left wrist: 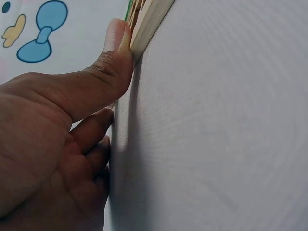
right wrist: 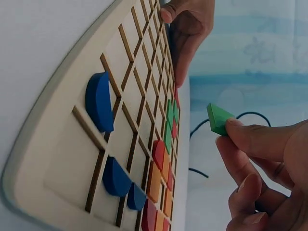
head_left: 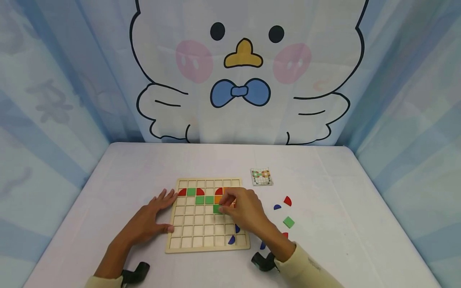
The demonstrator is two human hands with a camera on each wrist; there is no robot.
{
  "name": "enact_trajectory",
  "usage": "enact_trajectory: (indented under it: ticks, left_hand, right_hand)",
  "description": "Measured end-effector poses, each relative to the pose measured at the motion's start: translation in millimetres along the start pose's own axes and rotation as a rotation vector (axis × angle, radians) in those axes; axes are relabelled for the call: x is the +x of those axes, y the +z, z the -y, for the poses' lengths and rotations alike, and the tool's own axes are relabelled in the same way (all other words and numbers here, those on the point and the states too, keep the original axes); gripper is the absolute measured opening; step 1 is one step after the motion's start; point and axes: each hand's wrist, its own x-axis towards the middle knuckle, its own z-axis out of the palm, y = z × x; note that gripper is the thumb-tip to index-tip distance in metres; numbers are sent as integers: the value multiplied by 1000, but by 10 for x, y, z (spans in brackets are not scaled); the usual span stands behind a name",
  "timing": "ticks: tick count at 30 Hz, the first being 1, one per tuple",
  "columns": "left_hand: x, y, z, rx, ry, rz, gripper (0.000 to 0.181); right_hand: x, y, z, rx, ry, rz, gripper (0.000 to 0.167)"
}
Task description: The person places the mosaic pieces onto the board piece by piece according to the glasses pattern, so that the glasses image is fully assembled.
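Right hand [head_left: 245, 210] pinching green tile [right wrist: 219, 118] between thumb and fingertip, held up above the board [head_left: 198, 231]. Left hand [head_left: 153, 216] fingers spread, thumb touching board's left edge. Red, green, orange pieces in board's upper rows; blue pieces [head_left: 231, 240] near its lower right. Card [head_left: 261, 177] beyond board's upper right corner; loose green square [head_left: 289, 222] and red wedge [head_left: 287, 201] on table [head_left: 360, 240], right of board.

One card [head_left: 261, 177], two hands [head_left: 148, 220], one board [head_left: 198, 231]; beside it: two blue pieces [head_left: 277, 207], two red [head_left: 287, 201], one green [head_left: 289, 222].
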Motion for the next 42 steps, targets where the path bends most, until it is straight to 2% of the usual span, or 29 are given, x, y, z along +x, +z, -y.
enact_trajectory:
  ticks: [9, 16, 31, 42]
  left_hand:
    - [-1, 3, 1, 4, -4, 5, 109]
    - [-1, -4, -8, 10, -12, 8, 107]
    - [-10, -20, -17, 0, -11, 15, 107]
    - [-14, -18, 17, -17, 31, 0, 104]
  right_hand:
    - [169, 145, 210, 35, -67, 18, 15]
    - [322, 288, 296, 27, -102, 26, 16]
    - [647, 578, 419, -2, -64, 73, 15]
    - [803, 770, 444, -39, -47, 95, 12]
